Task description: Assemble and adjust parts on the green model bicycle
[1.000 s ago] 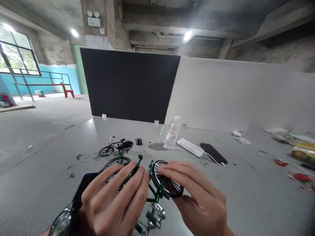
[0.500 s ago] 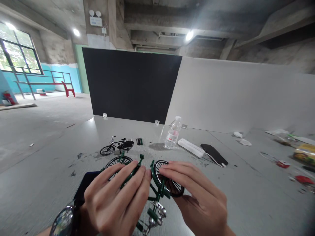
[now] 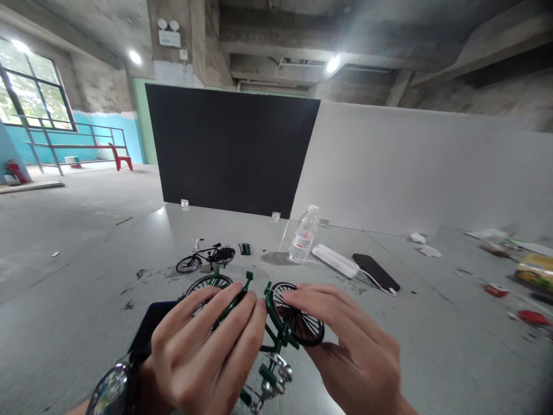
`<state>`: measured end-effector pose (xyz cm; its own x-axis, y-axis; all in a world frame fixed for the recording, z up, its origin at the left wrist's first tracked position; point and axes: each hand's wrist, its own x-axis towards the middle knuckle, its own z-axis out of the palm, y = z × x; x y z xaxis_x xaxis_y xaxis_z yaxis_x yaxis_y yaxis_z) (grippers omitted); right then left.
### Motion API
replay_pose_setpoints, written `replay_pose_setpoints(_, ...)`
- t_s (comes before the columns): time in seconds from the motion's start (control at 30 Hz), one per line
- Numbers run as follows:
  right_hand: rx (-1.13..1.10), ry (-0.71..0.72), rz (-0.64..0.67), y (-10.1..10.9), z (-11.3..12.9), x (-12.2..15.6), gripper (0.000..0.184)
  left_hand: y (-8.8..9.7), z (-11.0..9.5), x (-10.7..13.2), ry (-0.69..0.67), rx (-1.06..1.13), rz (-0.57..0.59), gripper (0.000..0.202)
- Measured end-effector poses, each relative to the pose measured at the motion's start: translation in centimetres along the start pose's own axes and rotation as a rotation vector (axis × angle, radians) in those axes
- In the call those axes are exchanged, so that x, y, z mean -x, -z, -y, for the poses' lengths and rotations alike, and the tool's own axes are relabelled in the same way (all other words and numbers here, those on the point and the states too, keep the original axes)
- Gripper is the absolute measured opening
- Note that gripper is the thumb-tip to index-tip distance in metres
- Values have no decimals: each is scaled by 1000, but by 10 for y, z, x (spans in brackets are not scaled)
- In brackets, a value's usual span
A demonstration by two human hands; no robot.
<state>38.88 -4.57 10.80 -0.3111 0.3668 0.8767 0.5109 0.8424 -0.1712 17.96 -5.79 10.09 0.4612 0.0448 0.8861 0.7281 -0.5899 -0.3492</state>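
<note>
Low in the middle of the head view is a green model bicycle (image 3: pixel 276 340), its silver handlebar end pointing toward me. My left hand (image 3: pixel 211 346), a watch on its wrist, is closed over the bicycle's frame and hides much of it. My right hand (image 3: pixel 354 340) pinches a black spoked wheel (image 3: pixel 305 327) beside the green mudguard, thumb below and fingers on top. Whether that wheel is fixed in the frame, I cannot tell. The other wheel (image 3: pixel 211 282) shows past my left knuckles. A black model bicycle (image 3: pixel 205 255) stands just beyond.
Small dark green pieces (image 3: pixel 245 249) lie behind the bicycles. A clear water bottle (image 3: pixel 303 235), a white power strip-like bar (image 3: pixel 336 260) and a black phone (image 3: pixel 375 271) are farther right. A dark flat object (image 3: pixel 151 325) sits by my left wrist. Blurred clutter, including a yellow package (image 3: pixel 536 274), is at far right.
The fingers of my right hand have shifted slightly on the wheel, and more of its spokes show. My left hand has barely moved.
</note>
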Motion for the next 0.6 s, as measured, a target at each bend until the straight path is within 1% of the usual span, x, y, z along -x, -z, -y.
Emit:
replay_pose_setpoints(0.1,46,-68,-12,1,-2,5,41,-1,3,-1,-24,6,40,32)
replay_pose_setpoints(0.2,86,-104,-3,1,-6,10,34,-3,4,-4,21,55,78,36)
replay_pose_setpoints(0.27,95,-113,10,0,-9,11,29,-5,3,-7,69,83,102,33)
replay_pose_setpoints(0.4,138,-133,69,-3,-14,10,20,-10,3,-11,107,72,161,23)
replay_pose_setpoints(0.5,118,-143,130,-7,-23,8,26,-18,8,-11,130,67,266,22)
replay_pose_setpoints(0.6,49,-103,220,-16,-40,6,23,-32,20,-11,95,77,437,19)
